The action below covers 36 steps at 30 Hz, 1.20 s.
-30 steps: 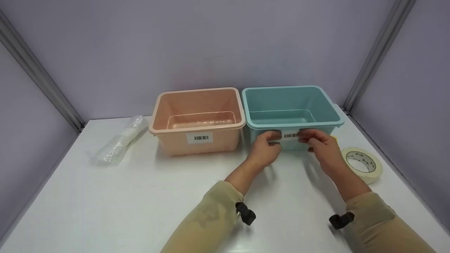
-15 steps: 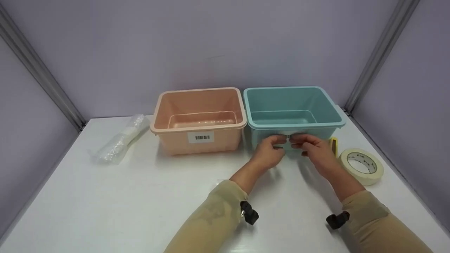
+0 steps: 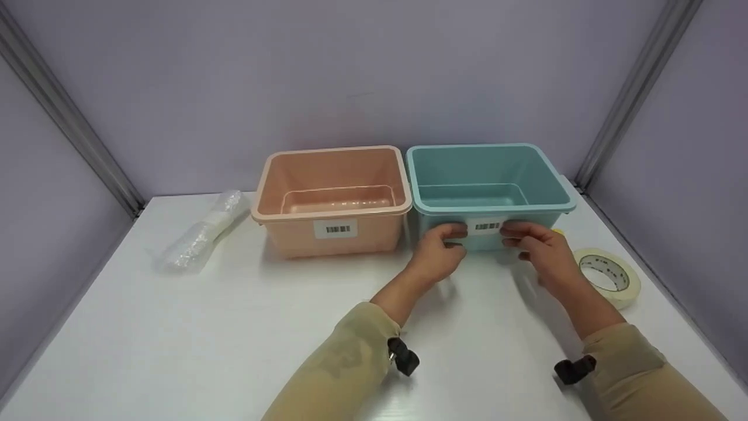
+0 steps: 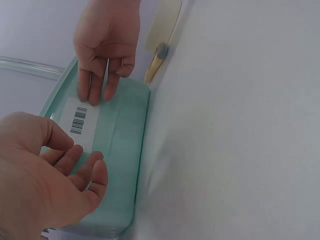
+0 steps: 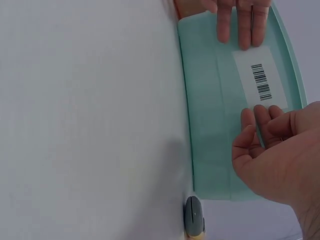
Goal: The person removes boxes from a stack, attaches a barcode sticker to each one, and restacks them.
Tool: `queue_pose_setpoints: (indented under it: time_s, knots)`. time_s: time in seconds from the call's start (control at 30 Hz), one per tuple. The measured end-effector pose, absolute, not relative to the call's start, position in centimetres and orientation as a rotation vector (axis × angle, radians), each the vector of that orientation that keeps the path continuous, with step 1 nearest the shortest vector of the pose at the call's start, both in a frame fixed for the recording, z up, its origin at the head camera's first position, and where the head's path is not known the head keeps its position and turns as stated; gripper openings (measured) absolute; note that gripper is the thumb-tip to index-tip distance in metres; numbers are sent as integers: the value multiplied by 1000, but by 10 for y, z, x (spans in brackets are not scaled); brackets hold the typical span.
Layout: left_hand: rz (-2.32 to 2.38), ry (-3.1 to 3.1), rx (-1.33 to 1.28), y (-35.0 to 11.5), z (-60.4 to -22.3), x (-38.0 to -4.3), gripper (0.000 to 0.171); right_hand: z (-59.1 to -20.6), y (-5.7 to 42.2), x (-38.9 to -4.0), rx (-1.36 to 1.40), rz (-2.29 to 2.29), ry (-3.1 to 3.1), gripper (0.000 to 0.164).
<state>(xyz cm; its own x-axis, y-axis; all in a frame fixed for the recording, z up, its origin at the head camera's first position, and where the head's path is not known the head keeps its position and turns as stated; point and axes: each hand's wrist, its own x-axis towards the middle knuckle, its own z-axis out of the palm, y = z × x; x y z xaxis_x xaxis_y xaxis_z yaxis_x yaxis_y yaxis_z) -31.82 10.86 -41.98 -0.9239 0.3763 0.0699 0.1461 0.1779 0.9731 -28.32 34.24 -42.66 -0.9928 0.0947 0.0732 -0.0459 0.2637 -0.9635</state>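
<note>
On the front wall of a teal plastic bin (image 3: 494, 209) lies a white barcode label (image 3: 487, 225), flat against the surface. My left hand (image 3: 435, 255) touches the label's left end with its fingertips. At the right end, the fingertips of my right hand (image 3: 544, 252) rest on the label's edge. Both wrist views show relaxed, slightly bent fingers with the barcode visible between the hands. To the left stands a peach bin (image 3: 333, 217) bearing a similar barcode label (image 3: 336, 228) on its front.
A roll of masking tape (image 3: 627, 285) lies right of the teal bin. Beside that bin is a yellow and grey utility knife (image 5: 194, 217), mostly hidden in the head view. Clear bubble wrap (image 3: 201, 235) lies at the left. Walls enclose the white table (image 3: 204, 333).
Half a second ago my hands were close together over the middle of the label, covering it. They have since slid apart to its two ends, uncovering the barcode.
</note>
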Motion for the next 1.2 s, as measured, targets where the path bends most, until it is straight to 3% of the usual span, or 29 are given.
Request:
queue_pose_setpoints:
  time_s: [0.27,0.67,1.2]
  knots:
    - [1830,2236,622,123,-415,-321,45,-422,326,-290,59,1853,-2413,38]
    - [1837,2270,566,107,-412,-321,41,-419,341,-285,26,1847,-2367,38]
    - [1807,2271,524,108,-433,-326,47,-435,336,-291,43,1844,-2483,39]
